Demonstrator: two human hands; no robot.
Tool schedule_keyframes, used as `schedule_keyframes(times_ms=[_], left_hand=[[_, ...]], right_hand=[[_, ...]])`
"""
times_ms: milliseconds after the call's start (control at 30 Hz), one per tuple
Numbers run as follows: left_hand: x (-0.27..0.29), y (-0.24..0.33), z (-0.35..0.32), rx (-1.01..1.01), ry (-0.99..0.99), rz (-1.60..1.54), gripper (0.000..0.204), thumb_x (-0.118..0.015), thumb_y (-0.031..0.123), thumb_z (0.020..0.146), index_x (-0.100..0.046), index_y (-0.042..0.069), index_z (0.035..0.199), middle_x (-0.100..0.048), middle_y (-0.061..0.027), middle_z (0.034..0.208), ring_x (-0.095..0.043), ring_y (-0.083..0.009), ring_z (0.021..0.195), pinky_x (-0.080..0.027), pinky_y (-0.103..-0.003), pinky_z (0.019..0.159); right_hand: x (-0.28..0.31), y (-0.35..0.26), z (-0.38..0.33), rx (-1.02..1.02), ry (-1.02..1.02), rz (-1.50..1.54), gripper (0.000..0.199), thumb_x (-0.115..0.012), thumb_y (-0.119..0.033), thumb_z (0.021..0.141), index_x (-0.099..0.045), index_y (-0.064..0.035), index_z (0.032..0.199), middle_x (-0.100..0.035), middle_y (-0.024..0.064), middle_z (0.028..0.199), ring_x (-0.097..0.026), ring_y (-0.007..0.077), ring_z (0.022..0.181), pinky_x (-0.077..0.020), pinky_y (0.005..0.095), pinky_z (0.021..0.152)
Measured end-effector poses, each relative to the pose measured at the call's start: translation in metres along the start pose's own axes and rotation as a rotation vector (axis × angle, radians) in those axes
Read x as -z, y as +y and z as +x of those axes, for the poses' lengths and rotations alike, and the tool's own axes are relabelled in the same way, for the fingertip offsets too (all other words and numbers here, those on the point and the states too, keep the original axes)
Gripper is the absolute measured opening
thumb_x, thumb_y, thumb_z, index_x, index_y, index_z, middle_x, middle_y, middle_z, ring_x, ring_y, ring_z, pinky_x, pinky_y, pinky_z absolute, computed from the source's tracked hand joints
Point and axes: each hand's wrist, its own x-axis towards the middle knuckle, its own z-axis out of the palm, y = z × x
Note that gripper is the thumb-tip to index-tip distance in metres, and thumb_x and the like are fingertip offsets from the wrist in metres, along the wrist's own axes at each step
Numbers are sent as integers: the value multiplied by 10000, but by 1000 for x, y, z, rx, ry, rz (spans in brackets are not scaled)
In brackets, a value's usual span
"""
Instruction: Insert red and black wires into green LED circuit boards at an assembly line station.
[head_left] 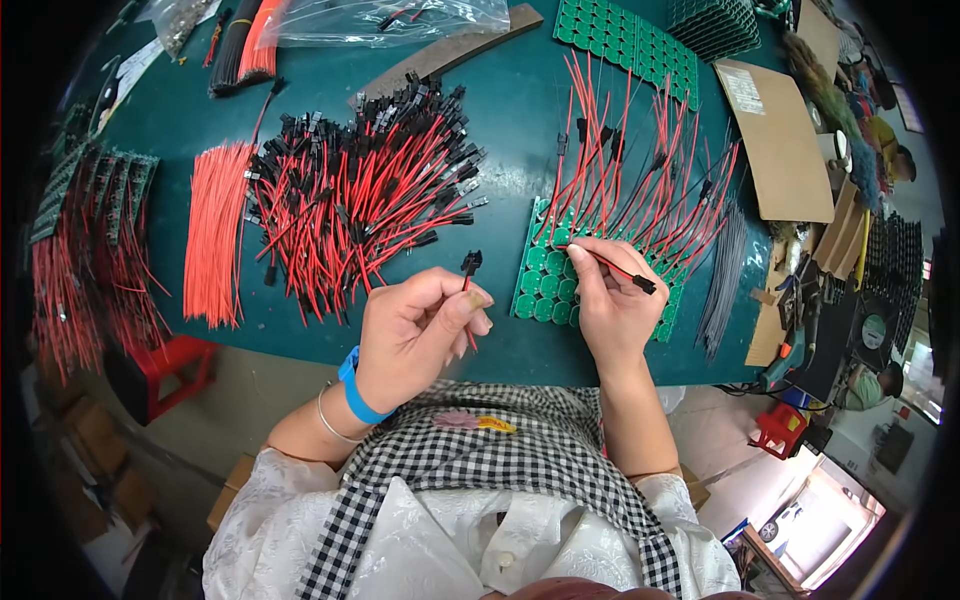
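Observation:
Pinched between thumb and forefinger, a wire lead with a black plug connector (471, 263) sticks up from my left hand (420, 318); its red wire shows below the fingers. My right hand (617, 305) is closed on a second wire lead (625, 272), red and black, whose black connector points to the lower right. That hand rests over a panel of small green circuit boards (545, 283) and covers part of it. Many red and black wires (640, 190) fan out from the panel's far side. Left of my left hand lies a big heap of connector leads (365, 190).
Loose red wires (217, 235) lie left of the heap, grey wires (722, 285) right of the panel. More green panels (630, 45), a clear plastic bag (390, 22) and a curved strip (450, 55) are behind. At right are cardboard (775, 140) and a soldering iron (785, 360).

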Motion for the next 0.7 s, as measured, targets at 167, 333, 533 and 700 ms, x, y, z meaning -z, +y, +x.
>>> schedule_keyframes(times_ms=[167,333,533,700], left_hand=[[1,1,0,17,-19,19,229,-555,174,1049,-650,-32,1020,-699,-91,813,-595,-71,601,-459,-192,512],[0,1,0,33,-25,34,228,-556,169,1048,-654,-36,1022,-699,-91,816,-597,-72,609,-462,-192,521],[0,2,0,20,-33,63,231,-554,167,1048,-651,-40,1017,-701,-94,822,-599,-71,611,-467,-193,522],[-3,-1,1,13,11,34,173,-587,126,1022,-677,-19,993,-706,-39,762,-587,-30,566,-460,-189,502]], right_hand=[[1,2,3,136,1,-187,78,-757,65,813,-724,42,880,-715,122,824,-675,185,715,-535,270,645],[0,1,3,200,14,-221,91,-754,75,803,-727,33,879,-719,129,821,-688,212,722,-541,293,657],[0,2,4,224,7,-221,102,-752,87,797,-725,35,880,-721,133,824,-695,221,732,-545,299,668],[1,0,4,210,-19,-189,100,-752,88,798,-722,38,879,-722,139,828,-699,234,738,-550,300,685]])
